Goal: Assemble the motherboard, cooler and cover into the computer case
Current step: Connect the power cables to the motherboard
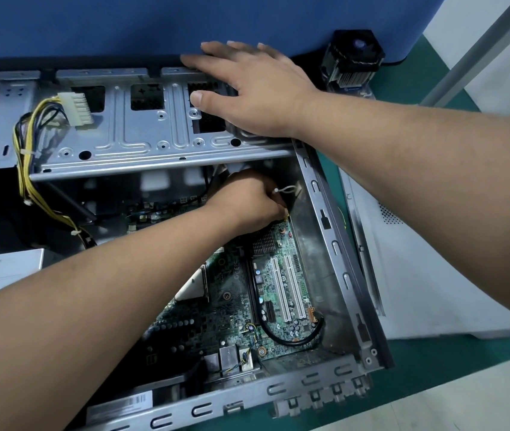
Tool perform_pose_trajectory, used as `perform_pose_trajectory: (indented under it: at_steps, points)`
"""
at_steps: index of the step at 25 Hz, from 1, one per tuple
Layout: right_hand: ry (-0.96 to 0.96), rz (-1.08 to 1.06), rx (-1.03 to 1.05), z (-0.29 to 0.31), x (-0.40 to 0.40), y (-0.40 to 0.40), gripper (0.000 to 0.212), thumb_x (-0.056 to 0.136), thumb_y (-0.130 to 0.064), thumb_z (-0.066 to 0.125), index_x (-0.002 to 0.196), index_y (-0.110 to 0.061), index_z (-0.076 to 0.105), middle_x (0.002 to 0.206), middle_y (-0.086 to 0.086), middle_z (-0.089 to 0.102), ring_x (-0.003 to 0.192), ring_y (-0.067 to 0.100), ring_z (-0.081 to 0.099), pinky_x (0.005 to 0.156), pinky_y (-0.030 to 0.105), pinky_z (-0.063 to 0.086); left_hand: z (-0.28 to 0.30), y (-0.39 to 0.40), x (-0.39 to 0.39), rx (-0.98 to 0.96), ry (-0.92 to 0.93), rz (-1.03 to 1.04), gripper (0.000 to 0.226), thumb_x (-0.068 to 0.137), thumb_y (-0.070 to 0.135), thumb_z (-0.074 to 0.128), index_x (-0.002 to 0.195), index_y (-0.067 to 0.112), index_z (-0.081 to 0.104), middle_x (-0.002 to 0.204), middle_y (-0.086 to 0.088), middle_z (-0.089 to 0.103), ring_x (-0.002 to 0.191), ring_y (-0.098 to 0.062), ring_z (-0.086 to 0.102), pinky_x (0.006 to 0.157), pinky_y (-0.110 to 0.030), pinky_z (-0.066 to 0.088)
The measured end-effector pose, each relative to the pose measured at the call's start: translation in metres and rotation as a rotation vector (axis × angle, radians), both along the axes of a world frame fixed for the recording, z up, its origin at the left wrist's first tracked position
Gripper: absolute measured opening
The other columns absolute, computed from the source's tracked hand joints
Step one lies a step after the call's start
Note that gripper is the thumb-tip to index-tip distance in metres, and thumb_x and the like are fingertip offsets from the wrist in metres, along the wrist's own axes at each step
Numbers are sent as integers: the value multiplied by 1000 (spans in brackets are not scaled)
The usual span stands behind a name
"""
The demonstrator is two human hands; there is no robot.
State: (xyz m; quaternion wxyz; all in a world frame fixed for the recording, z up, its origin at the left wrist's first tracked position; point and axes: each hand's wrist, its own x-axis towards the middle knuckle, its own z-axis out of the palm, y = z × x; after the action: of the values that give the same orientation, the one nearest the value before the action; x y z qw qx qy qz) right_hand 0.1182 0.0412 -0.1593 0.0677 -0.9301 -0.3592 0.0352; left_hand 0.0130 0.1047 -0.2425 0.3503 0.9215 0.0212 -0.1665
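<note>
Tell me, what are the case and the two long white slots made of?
The case looks like bare sheet metal: dull grey, stamped ribs, folded edges. The slots on the green board look like matte white plastic, though that's a guess from their look.

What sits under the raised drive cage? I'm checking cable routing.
Under the drive cage the left hand grips something by a white cable tie, above the motherboard; what it grips is hidden.

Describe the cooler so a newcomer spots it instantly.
Start at the open case and follow its right wall to the far corner. Just beyond, against the blue partition, stands the cooler: a black fan on silver fins, the only part outside the case.
</note>
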Motion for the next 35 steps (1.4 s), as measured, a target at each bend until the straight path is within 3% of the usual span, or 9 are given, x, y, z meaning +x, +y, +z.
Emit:
perform_pose_trajectory:
  at_steps: [3,7,11,14,20,23,26,30,35]
  points:
    - [-5,7,-7,1,0,0,63,97,-73,27,157,-53,21,169,-16,19,157,15,14,126,44,5,-1,1,0,-30,38,18,25,85,45,79,90,20,78,83,0,72,80,-17,65,70,-28,52]
    - [-12,13,-9,0,0,0,64,97,-73,27,157,-52,21,169,-15,19,157,15,14,127,45,5,3,-4,10,11,104,4,27,83,45,81,94,21,75,87,2,67,82,-18,60,61,-25,41]
    - [-13,16,-14,0,0,-1,65,96,-73,26,157,-52,21,168,-15,20,157,16,14,127,46,5,3,-9,15,80,115,-36,28,86,41,79,94,22,61,105,-8,66,95,-27,60,73,-25,39]
    - [-17,18,-16,0,1,0,65,96,-74,26,157,-52,21,169,-15,19,157,16,14,127,46,6,2,-11,14,80,121,-28,27,87,39,79,97,18,66,112,-12,69,108,-31,64,76,-28,43]
    - [-21,23,-17,-1,2,0,65,96,-73,27,157,-52,21,168,-16,20,157,16,15,127,47,6,-3,-5,6,-10,79,-20,22,87,36,79,82,19,68,85,-3,68,91,-27,66,68,-27,42]
    - [-20,22,-24,0,0,0,64,96,-73,27,157,-53,21,168,-16,20,157,15,14,127,46,6,-2,-2,-3,8,57,-52,22,92,40,73,97,19,70,98,-3,71,95,-25,64,77,-29,49]
    - [-17,16,-32,2,-2,0,64,96,-73,27,156,-53,20,168,-17,19,157,14,13,127,46,6,11,11,-17,18,28,-145,26,99,37,65,119,22,71,118,-2,72,111,-23,64,94,-31,50]
    - [-13,23,-28,5,-4,0,62,98,-72,29,157,-53,21,168,-15,20,156,14,14,127,45,6,43,42,-52,131,-155,-318,40,100,38,60,139,30,60,138,4,62,130,-19,54,109,-38,44]
    - [-12,10,-30,5,-5,1,60,100,-69,30,157,-53,22,168,-16,20,156,13,14,127,44,6,86,106,-95,314,-633,-269,28,97,28,55,118,24,73,120,3,67,112,-25,61,97,-45,51]
